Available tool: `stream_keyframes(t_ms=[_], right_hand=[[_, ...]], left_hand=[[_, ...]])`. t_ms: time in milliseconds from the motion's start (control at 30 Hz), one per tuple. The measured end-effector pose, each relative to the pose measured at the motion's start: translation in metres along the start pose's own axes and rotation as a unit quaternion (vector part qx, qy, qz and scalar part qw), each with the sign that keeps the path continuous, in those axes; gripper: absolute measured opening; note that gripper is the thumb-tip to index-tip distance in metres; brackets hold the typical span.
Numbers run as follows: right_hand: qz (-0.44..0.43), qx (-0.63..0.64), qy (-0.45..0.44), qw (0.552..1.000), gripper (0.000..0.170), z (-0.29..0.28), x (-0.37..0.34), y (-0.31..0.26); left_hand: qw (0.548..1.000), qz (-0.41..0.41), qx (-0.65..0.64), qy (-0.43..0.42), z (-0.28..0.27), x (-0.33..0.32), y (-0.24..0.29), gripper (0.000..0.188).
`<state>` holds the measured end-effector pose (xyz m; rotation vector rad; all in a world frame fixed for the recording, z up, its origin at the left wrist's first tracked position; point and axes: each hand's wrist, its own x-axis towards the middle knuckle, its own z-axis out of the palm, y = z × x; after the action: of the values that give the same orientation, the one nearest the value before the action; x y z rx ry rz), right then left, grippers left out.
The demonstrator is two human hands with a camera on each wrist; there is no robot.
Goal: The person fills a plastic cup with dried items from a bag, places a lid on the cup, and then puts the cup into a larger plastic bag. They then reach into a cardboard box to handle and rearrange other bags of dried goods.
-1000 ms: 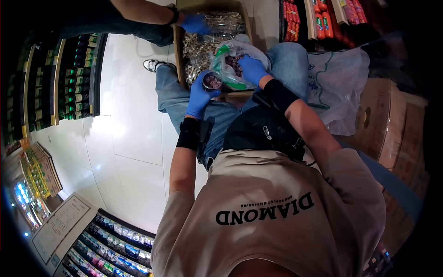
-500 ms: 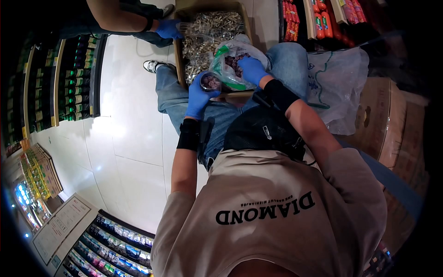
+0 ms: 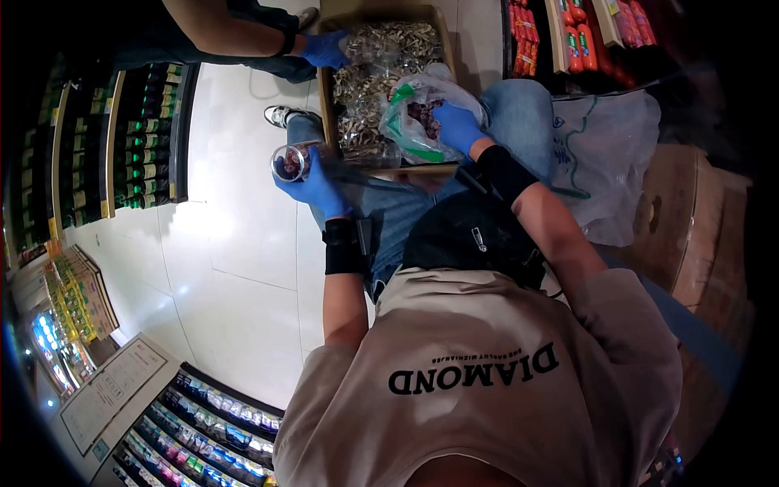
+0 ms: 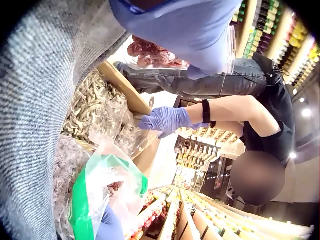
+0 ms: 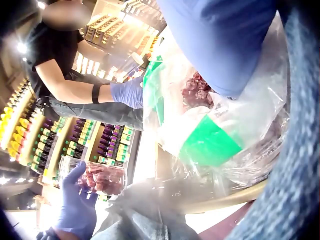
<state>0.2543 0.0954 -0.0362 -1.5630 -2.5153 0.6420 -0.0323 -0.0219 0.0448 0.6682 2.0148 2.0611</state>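
1. Hold the jar [image 3: 290, 165] mouth-up in the left hand [image 3: 316, 188]; its pieces sit towards the base with room above, so a firm tilt could spill them.
2. A light grip should do: the fingers and thumb are wrapped round the jar's side, and squeezing harder would gain little.
3. Take modest amounts of pieces [image 3: 423, 119] with the right hand [image 3: 461, 128], and avoid catching the bag's [image 5: 167, 120] loose plastic along with them.
4. The gap between jar and bag looks best closed before anything is released, with the jar's mouth near the bag so that strays fall back in. Low, gentle drops should limit bouncing.
5. The right hand reaches into the bag's mouth, among the pieces. Its fingertips are hidden, so how far they are curled, and whether they hold anything, I cannot tell.
6. The jar lies within the left hand, at its finger end, just outside the left side of the box [image 3: 327, 105] and well apart from the right hand.
7. The bag lies around the right hand's fingers, at the box's near right part, beside the right leg [image 3: 522, 122].
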Motion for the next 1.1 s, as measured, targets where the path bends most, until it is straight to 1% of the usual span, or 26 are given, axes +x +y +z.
stream_keyframes(t_ms=[100, 200, 300, 400, 533, 600, 633, 700, 733, 800, 833, 867, 933, 967, 1033, 1067, 1100], right_hand=[[0.001, -0.006, -0.01, 1.0, 0.027, -0.009, -0.004, -0.006], [0.02, 0.0, -0.014, 1.0, 0.026, -0.022, -0.007, -0.015], [0.025, -0.009, -0.036, 0.999, 0.03, -0.016, -0.003, -0.011], [0.014, 0.008, -0.015, 1.0, 0.029, -0.01, -0.003, -0.009], [0.009, 0.015, -0.017, 1.0, 0.029, -0.01, -0.004, -0.006], [0.01, 0.023, -0.02, 0.999, 0.031, -0.009, -0.004, -0.005], [0.01, 0.022, -0.02, 1.0, 0.031, -0.008, -0.004, -0.004], [0.0, 0.013, -0.019, 1.0, 0.033, -0.005, -0.002, -0.002], [0.0, 0.013, -0.019, 1.0, 0.033, -0.004, -0.002, -0.001], [-0.022, 0.022, -0.028, 0.999, 0.036, -0.004, -0.002, 0.0], [-0.021, 0.022, -0.027, 0.999, 0.036, -0.006, -0.002, 0.0], [-0.023, 0.023, -0.039, 0.999, 0.037, -0.007, -0.002, 0.001], [-0.025, 0.024, -0.051, 0.998, 0.038, -0.006, -0.003, 0.003], [-0.024, 0.031, -0.036, 0.999, 0.037, -0.005, -0.003, 0.003], [-0.023, 0.037, -0.021, 0.999, 0.037, -0.003, -0.004, 0.005], [-0.02, 0.044, -0.016, 0.999, 0.034, -0.002, -0.003, 0.005], [-0.017, 0.051, -0.011, 0.998, 0.032, -0.004, -0.004, 0.003]], left_hand=[[0.999, 0.001, 0.038, -0.02, -0.001, 0.001, 0.0, 0.074], [0.999, -0.009, 0.029, -0.027, 0.002, -0.001, 0.001, 0.071], [0.999, 0.01, 0.035, -0.031, 0.003, -0.002, 0.001, 0.071], [0.998, 0.009, 0.039, -0.046, 0.004, -0.002, -0.001, 0.072], [0.997, 0.016, 0.04, -0.066, 0.007, -0.005, 0.003, 0.071], [0.992, 0.017, 0.073, -0.097, 0.007, -0.008, 0.009, 0.071], [0.993, 0.016, 0.072, -0.097, 0.006, -0.008, 0.012, 0.071], [0.986, 0.004, 0.041, -0.164, 0.006, -0.01, 0.015, 0.07], [0.986, 0.003, 0.04, -0.163, 0.006, -0.01, 0.014, 0.07], [0.968, -0.027, -0.002, -0.248, 0.006, -0.011, 0.012, 0.067], [0.964, -0.006, -0.003, -0.267, 0.008, -0.01, 0.007, 0.064], [0.964, -0.006, -0.003, -0.267, 0.009, -0.011, 0.004, 0.064], [0.945, -0.018, -0.022, -0.326, 0.012, -0.014, 0.005, 0.064], [0.945, -0.018, -0.022, -0.326, 0.013, -0.015, 0.003, 0.064], [0.93, 0.025, -0.009, -0.368, 0.016, -0.018, -0.001, 0.067], [0.929, 0.025, -0.009, -0.368, 0.015, -0.019, -0.003, 0.067], [0.92, 0.005, -0.014, -0.391, 0.016, -0.021, 0.001, 0.069]])
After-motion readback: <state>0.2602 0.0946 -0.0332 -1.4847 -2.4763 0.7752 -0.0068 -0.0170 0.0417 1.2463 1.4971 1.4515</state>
